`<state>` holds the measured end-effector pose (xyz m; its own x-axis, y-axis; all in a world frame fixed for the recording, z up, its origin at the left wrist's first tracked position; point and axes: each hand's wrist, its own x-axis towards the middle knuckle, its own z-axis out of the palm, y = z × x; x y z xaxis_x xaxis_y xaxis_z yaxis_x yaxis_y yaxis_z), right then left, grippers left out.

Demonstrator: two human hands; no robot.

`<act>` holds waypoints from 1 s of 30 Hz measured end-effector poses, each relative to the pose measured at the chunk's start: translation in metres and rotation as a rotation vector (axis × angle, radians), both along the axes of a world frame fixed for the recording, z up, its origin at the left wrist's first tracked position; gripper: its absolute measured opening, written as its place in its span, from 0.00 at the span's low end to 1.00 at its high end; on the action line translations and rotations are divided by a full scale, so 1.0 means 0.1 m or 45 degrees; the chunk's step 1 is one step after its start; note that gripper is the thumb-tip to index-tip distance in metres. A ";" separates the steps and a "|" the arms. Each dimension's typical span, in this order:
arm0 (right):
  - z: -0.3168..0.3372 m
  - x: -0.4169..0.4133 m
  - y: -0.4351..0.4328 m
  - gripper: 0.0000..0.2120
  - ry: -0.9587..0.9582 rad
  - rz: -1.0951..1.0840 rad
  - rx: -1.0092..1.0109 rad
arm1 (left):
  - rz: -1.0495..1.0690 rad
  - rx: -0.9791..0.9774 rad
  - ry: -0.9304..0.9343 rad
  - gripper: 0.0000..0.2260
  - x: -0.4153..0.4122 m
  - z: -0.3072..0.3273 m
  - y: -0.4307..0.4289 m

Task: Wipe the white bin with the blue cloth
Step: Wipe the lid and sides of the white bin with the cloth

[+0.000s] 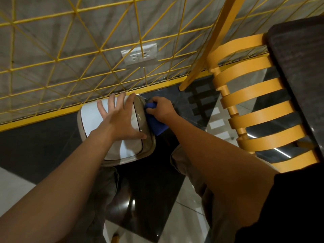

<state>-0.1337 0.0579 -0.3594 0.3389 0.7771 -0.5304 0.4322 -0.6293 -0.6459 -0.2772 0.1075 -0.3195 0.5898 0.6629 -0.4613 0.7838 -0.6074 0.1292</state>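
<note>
The white bin [91,120] stands on the dark floor against the wall, seen from above, with a white lid inside a beige rim. My left hand [121,116] lies flat on the lid with fingers spread, thumb at the lid's right edge. My right hand [160,107] is closed on the blue cloth [156,124] and presses it against the bin's right side. Part of the cloth hangs below the hand; the bin's side under it is hidden.
A yellow wire grid [70,55] covers the grey wall behind the bin, with a wall socket [139,54] above. An orange slatted chair [254,95] and a dark tabletop [301,67] stand close on the right. My legs are below the bin.
</note>
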 end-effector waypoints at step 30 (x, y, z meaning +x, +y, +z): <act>0.02 -0.33 -0.60 0.14 -0.081 0.019 -0.116 | -0.014 -0.011 -0.014 0.57 -0.02 0.01 -0.01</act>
